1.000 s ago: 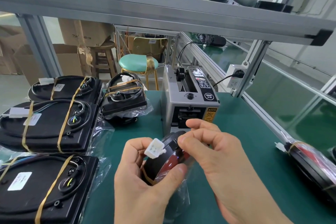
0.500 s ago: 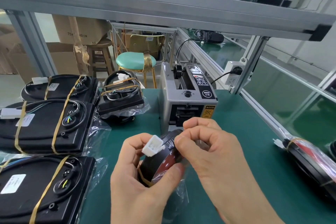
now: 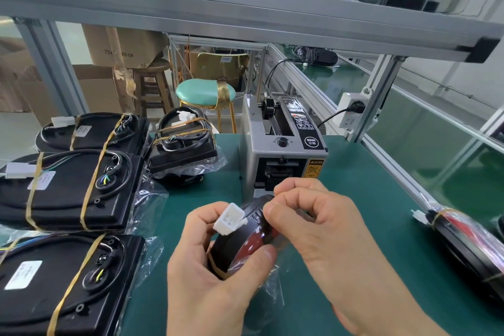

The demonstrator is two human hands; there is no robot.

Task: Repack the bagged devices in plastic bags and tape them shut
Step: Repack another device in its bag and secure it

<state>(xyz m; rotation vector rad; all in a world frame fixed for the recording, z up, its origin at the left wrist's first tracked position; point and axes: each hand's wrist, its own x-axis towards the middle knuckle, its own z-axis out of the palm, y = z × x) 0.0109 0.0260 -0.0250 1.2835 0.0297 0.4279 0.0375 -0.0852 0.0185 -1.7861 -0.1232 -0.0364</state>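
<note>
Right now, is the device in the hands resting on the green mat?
No, the left hand grips the device above the green mat, while the right hand pinches at its top.

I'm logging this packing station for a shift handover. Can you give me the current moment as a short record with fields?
held item: black round device with white connector, partly in a clear plastic bag
left hand: grips the device from below
right hand: pinches at the device's top edge
behind hands: grey tape dispenser
left side: banded black devices on bags
right edge: another bagged device
surface: green mat
</note>
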